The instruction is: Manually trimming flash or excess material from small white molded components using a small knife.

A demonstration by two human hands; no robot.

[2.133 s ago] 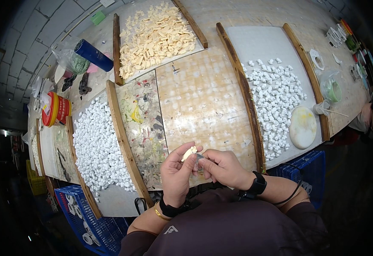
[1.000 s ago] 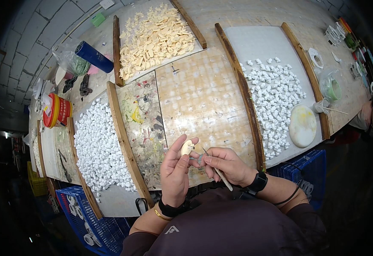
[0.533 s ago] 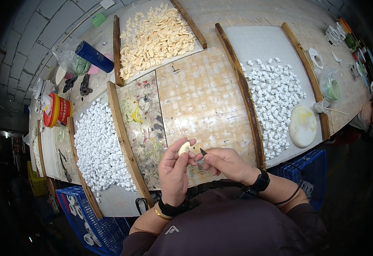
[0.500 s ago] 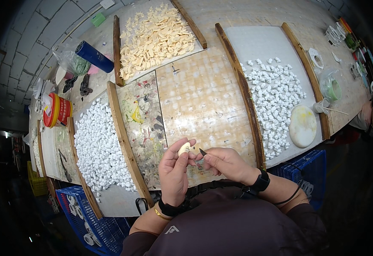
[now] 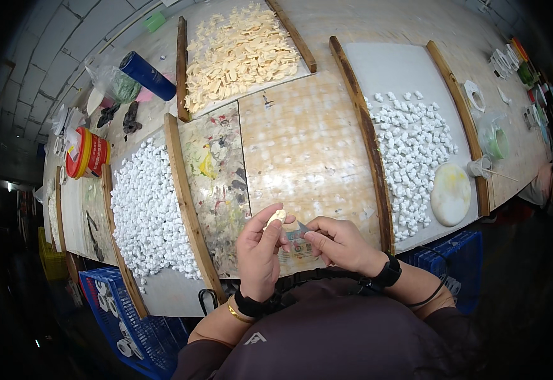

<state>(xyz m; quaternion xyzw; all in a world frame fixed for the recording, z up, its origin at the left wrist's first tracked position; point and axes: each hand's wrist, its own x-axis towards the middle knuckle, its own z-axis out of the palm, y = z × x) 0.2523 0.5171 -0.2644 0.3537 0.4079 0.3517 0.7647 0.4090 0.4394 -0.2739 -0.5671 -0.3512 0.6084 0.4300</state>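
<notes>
"Starting with the biggest thing, what is carrying all this?"

"A stained tabletop is filling most of the view, its near edge running just in front of the person."

"And what is resting on it?"

"The left board is lying toward the near left corner, and the right board is reaching the near edge farther right. Wooden strips are flanking both. A heap of cream pieces is spreading toward the far edge, left of middle. A red bucket is standing by the left edge."

"What is the person doing?"

"Working just above the near edge. The right hand is pinching a grey blade, thumb pressing against fingers. The left hand is clamping a small cream piece between thumb and fingers, holding it up off the tabletop."

"What is changing?"

"The small piece is no longer showing its smooth oval face; a lumpier side seems to be facing up. The blade is now showing a broad grey side instead of a narrow dark tip."

"Meaning?"

"The blade is pointing toward the piece but standing apart, so I'm judging this as repositioning, not cutting."
</notes>
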